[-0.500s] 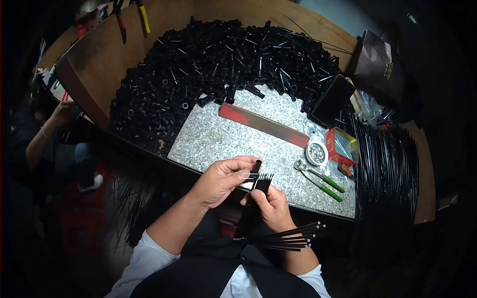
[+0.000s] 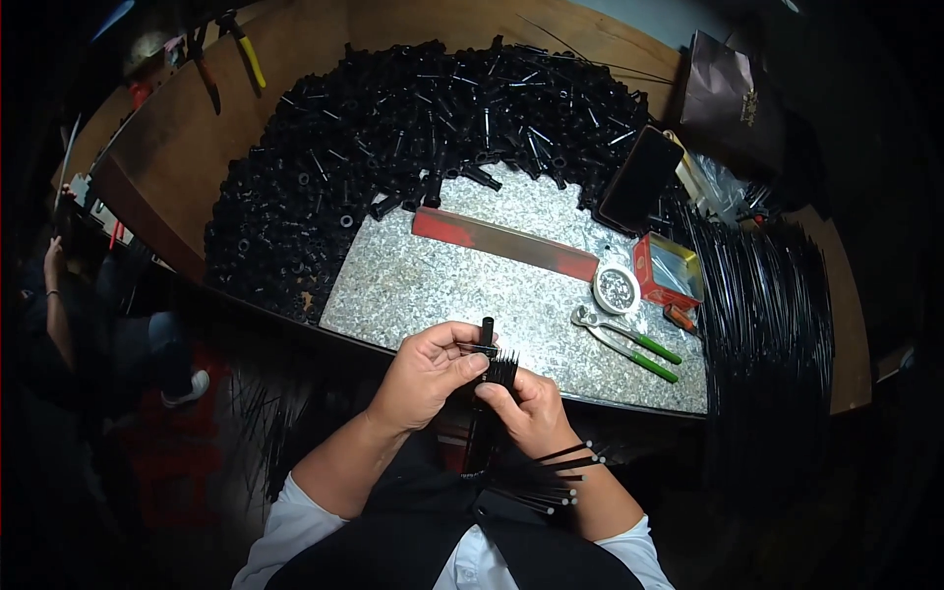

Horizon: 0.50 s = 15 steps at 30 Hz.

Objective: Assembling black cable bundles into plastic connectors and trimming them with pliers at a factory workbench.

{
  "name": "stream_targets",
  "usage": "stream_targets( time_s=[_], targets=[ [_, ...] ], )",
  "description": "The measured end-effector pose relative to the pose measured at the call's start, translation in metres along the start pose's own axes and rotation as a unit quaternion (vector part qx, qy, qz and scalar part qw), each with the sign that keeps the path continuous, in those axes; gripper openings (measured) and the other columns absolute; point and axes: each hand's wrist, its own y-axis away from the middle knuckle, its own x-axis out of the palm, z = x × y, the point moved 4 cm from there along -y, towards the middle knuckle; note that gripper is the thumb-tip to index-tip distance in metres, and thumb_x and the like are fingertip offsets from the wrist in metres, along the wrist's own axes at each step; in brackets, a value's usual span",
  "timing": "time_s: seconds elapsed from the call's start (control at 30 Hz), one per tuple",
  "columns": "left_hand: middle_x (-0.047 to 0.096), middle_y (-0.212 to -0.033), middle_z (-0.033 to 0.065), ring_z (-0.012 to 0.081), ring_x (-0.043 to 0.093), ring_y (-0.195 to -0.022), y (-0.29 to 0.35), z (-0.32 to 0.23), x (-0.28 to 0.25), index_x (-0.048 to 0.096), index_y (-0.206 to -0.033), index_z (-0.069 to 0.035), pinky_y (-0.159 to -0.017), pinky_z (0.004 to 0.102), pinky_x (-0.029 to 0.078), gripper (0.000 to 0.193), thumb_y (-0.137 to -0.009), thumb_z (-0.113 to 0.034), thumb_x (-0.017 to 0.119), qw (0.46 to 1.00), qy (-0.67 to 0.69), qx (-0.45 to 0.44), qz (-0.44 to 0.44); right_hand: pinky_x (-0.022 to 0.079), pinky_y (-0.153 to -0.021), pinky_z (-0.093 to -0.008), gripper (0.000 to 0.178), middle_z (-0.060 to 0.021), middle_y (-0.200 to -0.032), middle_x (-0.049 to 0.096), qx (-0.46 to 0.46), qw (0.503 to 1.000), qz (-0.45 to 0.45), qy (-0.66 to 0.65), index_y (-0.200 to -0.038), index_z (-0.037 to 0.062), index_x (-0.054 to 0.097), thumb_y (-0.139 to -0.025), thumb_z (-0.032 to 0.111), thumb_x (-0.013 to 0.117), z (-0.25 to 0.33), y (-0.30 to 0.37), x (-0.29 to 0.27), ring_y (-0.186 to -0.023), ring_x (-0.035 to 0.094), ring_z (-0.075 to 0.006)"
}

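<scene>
While pinching a tube (image 2: 488, 331) in the left hand (image 2: 423, 376), grips rods (image 2: 502, 370) in the right hand (image 2: 533, 411) just beside it, at the near edge of the table (image 2: 393, 285), left of the pliers (image 2: 653, 347).

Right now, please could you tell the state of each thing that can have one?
Left hand: pinching the black tube.
Black tube: held, pointing away from the person.
Right hand: closed on thin rods.
Thin rods: bunched together.
Green-handled pliers: lying, handles apart.
Red tin: open.
White dish: open, holding small bits.
Phone: screen dark.
Bar: lying flat, paint worn.
Paper bag: creased.
Black parts: heaped loosely.
</scene>
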Motion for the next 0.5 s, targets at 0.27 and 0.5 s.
stream_targets(
  time_s=[0.27, 0.5],
  targets=[
    [0.064, -0.104, 0.0108, 0.0149, 0.062, -0.096, 0.005, -0.001, 0.001, 0.057, -0.113, 0.005, -0.088, 0.0272, 0.049, 0.026, -0.088, 0.000, 0.060, 0.993, 0.068, -0.050, 0.087, 0.040, -0.055, -0.0245, 0.018, 0.0007, -0.065, 0.052, 0.009, 0.996, 0.034, -0.083, -0.088, -0.0002, 0.062, -0.089, 0.018, 0.064, -0.015, 0.002, 0.000, -0.063, 0.044, -0.0052],
    [0.063, -0.107, 0.0129, 0.0168, 0.062, -0.097, 0.012, 0.008, 0.008, 0.058, -0.111, 0.006, -0.087, 0.0276, 0.049, 0.028, -0.086, -0.002, 0.064, 0.992, 0.116, -0.054, -0.016, 0.037, -0.052, -0.0232, 0.019, 0.0035, -0.063, 0.051, 0.040, 0.995, 0.050, -0.079, -0.087, -0.0006, 0.062, -0.088, 0.018, 0.064, -0.010, -0.001, -0.006, -0.060, 0.043, -0.0037]
  ],
)
